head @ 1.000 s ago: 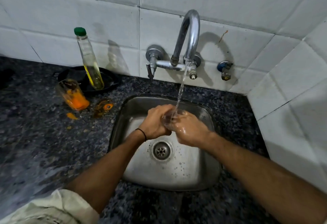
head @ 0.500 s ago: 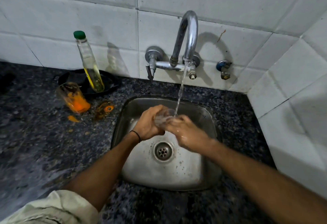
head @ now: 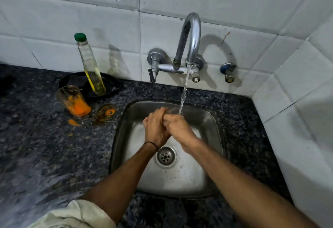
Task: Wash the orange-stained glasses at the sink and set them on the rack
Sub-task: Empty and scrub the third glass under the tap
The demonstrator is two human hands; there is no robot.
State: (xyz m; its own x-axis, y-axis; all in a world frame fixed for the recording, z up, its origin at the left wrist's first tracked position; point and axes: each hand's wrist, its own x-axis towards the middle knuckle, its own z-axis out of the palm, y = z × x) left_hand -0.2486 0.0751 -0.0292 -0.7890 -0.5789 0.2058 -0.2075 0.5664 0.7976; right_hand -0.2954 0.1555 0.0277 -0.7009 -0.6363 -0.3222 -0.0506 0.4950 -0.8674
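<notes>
Glass [head: 173,110] under running water [head: 184,91]; left grip [head: 155,128], right grip [head: 177,128], both clamped round it

A clear glass [head: 173,110], seemingly tilted, over sink [head: 212,118]; orange-stained glass [head: 73,100] stands on counter [head: 45,146]

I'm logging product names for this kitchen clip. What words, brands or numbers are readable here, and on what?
None can be read.
The green-capped bottle has a yellow strip on its side, too blurred to read.
The stained glass, the tap and the wall tiles show no lettering.
</notes>
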